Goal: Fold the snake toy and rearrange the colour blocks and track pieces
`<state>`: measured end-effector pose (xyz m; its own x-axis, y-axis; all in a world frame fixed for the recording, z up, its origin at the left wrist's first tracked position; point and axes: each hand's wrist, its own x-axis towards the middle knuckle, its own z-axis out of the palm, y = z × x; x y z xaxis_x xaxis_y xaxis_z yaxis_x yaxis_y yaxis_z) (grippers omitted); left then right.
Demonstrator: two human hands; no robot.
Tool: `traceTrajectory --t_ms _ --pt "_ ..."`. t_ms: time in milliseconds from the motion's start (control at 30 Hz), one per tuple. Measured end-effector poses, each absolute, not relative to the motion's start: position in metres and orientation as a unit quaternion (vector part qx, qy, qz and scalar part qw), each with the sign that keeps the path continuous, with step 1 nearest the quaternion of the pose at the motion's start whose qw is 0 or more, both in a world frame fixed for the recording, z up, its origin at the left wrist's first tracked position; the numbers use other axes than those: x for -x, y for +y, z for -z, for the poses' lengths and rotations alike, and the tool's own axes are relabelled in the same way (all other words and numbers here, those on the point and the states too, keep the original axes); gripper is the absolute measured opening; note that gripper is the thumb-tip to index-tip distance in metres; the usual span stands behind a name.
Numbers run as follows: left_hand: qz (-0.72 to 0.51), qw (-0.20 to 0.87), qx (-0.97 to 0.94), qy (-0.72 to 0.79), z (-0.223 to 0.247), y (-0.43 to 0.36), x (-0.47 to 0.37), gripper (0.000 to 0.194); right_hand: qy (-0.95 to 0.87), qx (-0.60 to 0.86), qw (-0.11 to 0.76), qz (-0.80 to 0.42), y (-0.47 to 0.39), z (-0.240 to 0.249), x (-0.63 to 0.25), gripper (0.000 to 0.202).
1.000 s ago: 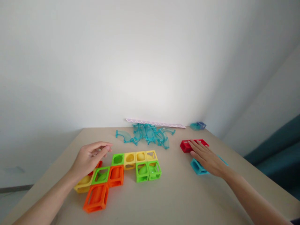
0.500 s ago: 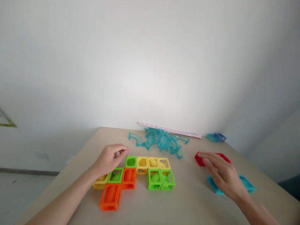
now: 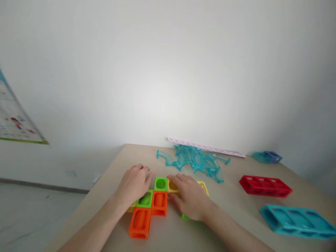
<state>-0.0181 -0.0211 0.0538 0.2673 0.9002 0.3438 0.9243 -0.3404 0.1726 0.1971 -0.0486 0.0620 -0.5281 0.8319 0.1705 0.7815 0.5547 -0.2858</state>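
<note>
My right hand (image 3: 191,196) reaches over the right part of a group of hollow plastic blocks. Its fingers and thumb grip a yellow block (image 3: 172,186), and it hides most of the blocks behind it. Left of the group rests my left hand (image 3: 135,183), fingers apart and holding nothing, next to a green block (image 3: 161,184) and above another green block (image 3: 145,199). Two orange blocks, one in the middle (image 3: 159,202) and one nearest me (image 3: 140,223), join the group at its near side.
Translucent teal curved track pieces (image 3: 194,158) lie piled at the back, before a patterned strip (image 3: 204,147) along the wall. On the right are a red three-opening block (image 3: 265,186), a teal one (image 3: 300,221) and a blue piece (image 3: 273,156). A poster (image 3: 18,119) hangs left.
My right hand has left the red block and come across to the yellow block. The left hand has opened from a pinch. The view has swung somewhat left.
</note>
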Motion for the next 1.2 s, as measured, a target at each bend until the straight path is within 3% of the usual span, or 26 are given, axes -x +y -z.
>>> traceTrajectory --t_ms 167,400,633,733,867,967,1000,1100,1200 --pt "0.212 -0.116 0.768 -0.593 -0.052 -0.014 0.023 0.055 -0.870 0.466 0.132 -0.095 -0.048 -0.062 -0.199 0.041" --pt "0.329 -0.287 0.700 -0.565 -0.049 -0.018 0.006 0.046 -0.876 0.437 0.153 -0.131 -0.046 -0.062 -0.200 0.051" --pt "0.291 -0.249 0.712 -0.589 -0.052 -0.026 -0.005 0.043 -0.839 0.437 0.295 -0.133 -0.046 -0.059 -0.208 0.041" --pt "0.246 -0.190 0.729 -0.610 -0.054 -0.025 -0.002 0.048 -0.855 0.433 0.270 -0.095 -0.052 -0.064 -0.231 0.040" --pt "0.225 -0.105 0.753 -0.610 -0.057 -0.023 0.006 0.049 -0.892 0.403 0.194 -0.065 -0.066 -0.060 -0.256 0.077" --pt "0.246 -0.099 0.831 -0.489 -0.063 -0.027 0.013 0.040 -0.886 0.418 0.192 -0.052 -0.072 -0.049 -0.250 0.093" --pt "0.231 -0.117 0.866 -0.427 -0.065 -0.029 0.015 0.044 -0.880 0.430 0.194 -0.050 -0.072 -0.046 -0.245 0.093" --pt "0.159 -0.151 0.920 -0.324 -0.067 -0.035 0.018 0.085 -0.862 0.460 0.204 -0.054 -0.068 -0.040 -0.230 0.089" --pt "0.146 -0.153 0.908 -0.362 -0.065 -0.038 0.016 0.091 -0.856 0.464 0.218 -0.065 -0.068 -0.039 -0.225 0.088"
